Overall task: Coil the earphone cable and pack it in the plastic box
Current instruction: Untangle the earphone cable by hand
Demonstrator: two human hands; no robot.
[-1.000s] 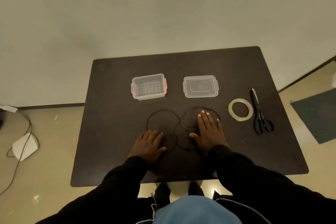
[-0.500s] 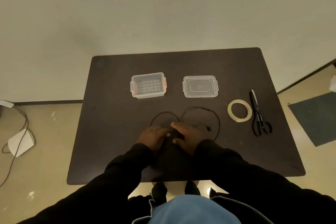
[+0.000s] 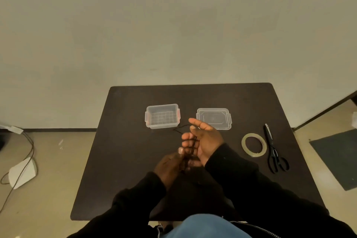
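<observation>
Both hands are raised over the middle of the dark table (image 3: 119,160). My right hand (image 3: 205,141) stands palm-in with fingers spread, and the black earphone cable (image 3: 180,128) runs across its fingers, a loop trailing toward the box. Just below it, my left hand (image 3: 170,166) pinches the cable's lower end. The clear plastic box (image 3: 162,116) with orange clips stands open behind the hands, to the left. Its clear lid (image 3: 214,119) lies flat to the right of the box.
A roll of clear tape (image 3: 254,144) and black scissors (image 3: 274,152) lie on the table's right side. On the floor at left are a white device (image 3: 23,173) and cables. A dark mat (image 3: 340,158) lies on the floor at right.
The cable lay in two loops on the table under flat hands. The hands came together, gathered it, and lifted it; the cable is now off the table and strung across my right hand.
</observation>
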